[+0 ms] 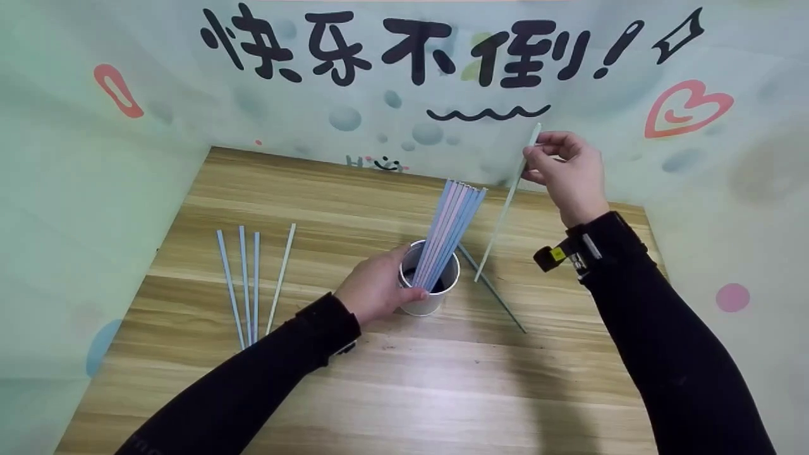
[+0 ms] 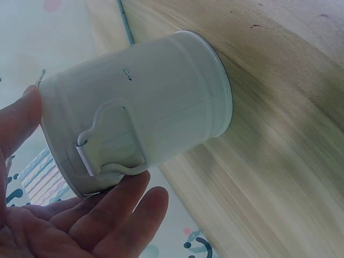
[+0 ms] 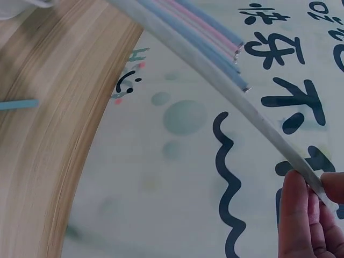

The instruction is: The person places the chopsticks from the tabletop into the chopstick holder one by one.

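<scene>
My left hand (image 1: 376, 287) grips a small white metal bucket (image 1: 422, 308) near its rim, thumb on one side and fingers on the other. In the left wrist view the bucket (image 2: 172, 91) shows a lug on its wall. A bundle of blue and pink straws (image 1: 445, 230) leans up out of it. My right hand (image 1: 572, 174) pinches one pale green straw (image 1: 504, 218) near its upper end, beside the bundle. The straw's lower end hangs right of the bucket. In the right wrist view this pale straw (image 3: 215, 80) passes in front of the bundle.
A teal straw (image 1: 502, 303) lies on the wooden table (image 1: 379, 404), right of the bucket. To the left lie several blue straws (image 1: 231, 284) and one pale green straw (image 1: 282, 272). A printed cloth backdrop (image 1: 253, 120) rises behind the table and along its sides.
</scene>
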Demonstrator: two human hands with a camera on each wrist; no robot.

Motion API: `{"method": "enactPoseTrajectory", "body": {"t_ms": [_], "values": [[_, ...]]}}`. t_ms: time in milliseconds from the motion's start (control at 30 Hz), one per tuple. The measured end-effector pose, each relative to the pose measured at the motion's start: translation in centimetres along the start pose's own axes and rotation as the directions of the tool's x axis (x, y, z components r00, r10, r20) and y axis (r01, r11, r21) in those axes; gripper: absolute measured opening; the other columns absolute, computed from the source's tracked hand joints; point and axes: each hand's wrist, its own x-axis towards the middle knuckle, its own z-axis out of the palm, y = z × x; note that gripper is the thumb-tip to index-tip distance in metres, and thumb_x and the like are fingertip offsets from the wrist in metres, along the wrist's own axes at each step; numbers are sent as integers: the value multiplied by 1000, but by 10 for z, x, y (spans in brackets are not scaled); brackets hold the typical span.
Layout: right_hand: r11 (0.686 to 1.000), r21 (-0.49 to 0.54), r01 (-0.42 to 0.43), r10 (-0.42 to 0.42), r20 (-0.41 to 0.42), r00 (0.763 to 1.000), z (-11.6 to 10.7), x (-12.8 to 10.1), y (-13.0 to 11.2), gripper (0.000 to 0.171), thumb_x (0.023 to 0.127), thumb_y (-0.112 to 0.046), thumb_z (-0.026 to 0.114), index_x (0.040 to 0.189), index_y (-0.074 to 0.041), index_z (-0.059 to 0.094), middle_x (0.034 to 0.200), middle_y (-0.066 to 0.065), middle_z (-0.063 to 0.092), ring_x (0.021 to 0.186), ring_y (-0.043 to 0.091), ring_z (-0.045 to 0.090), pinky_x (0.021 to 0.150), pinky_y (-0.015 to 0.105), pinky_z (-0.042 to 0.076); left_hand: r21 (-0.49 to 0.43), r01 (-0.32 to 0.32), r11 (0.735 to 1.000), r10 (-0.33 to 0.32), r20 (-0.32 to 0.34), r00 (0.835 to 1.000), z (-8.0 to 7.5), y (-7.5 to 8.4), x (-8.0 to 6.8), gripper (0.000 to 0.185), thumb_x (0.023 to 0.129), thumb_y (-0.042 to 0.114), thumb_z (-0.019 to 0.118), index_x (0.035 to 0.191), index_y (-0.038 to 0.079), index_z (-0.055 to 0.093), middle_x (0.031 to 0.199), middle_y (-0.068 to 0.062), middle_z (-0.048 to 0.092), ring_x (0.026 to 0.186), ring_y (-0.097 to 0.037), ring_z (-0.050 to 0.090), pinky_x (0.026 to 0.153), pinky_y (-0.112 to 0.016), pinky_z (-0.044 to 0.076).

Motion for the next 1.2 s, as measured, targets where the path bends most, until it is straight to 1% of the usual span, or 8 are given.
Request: {"method": "enactPoseTrajectory", "body": {"t_ms": [233, 533, 733, 900, 1033, 1200], "values": [[998, 58, 17, -17, 7, 1000, 10, 0, -5, 22, 91, -1, 71, 112, 0, 62, 93, 8, 64, 75, 17, 70, 71, 27, 63, 5, -5, 1000, 5, 0, 1000, 0, -1, 0, 79, 84, 35, 84, 151, 15, 47, 135, -11, 67, 124, -27, 63, 108, -45, 49], [995, 95, 12, -14, 17, 1000, 19, -1, -1, 22, 92, 0, 70, 111, -1, 60, 94, 7, 62, 73, 16, 69, 73, 28, 63, -14, -21, 1000, 21, -2, 1000, 0, -2, -1, 78, 84, 33, 84, 150, 15, 48, 134, -12, 67, 124, -29, 63, 108, -46, 49], [998, 70, 9, -10, 19, 1000, 21, -3, 6, 25, 91, -2, 71, 113, -1, 59, 95, 7, 60, 74, 16, 70, 73, 29, 63, -6, -35, 999, 35, 1, 999, -1, -2, -1, 78, 85, 35, 84, 150, 13, 47, 135, -13, 67, 125, -30, 63, 108, -46, 48], [999, 46, -9, 8, 36, 999, 20, -6, 12, 23, 92, -4, 72, 111, -4, 60, 97, 8, 60, 79, 18, 71, 75, 29, 63, -19, -43, 999, 43, 3, 999, 0, -3, 0, 78, 85, 34, 83, 151, 13, 47, 137, -13, 66, 127, -31, 62, 110, -46, 47], [999, 44, -15, 13, 51, 999, 20, -8, 18, 22, 92, -3, 72, 110, -3, 60, 97, 8, 62, 81, 17, 71, 75, 29, 63, -32, -37, 999, 37, 5, 999, 0, -2, 0, 77, 85, 32, 84, 150, 14, 47, 137, -13, 66, 126, -31, 62, 109, -47, 48], [999, 32, -14, 12, 76, 997, 19, -10, 26, 22, 92, -2, 72, 109, -2, 60, 96, 7, 64, 81, 16, 70, 73, 27, 62, -19, -21, 1000, 21, 6, 1000, 0, -2, 0, 77, 85, 33, 84, 150, 14, 47, 135, -12, 67, 125, -30, 63, 109, -47, 48]]}}
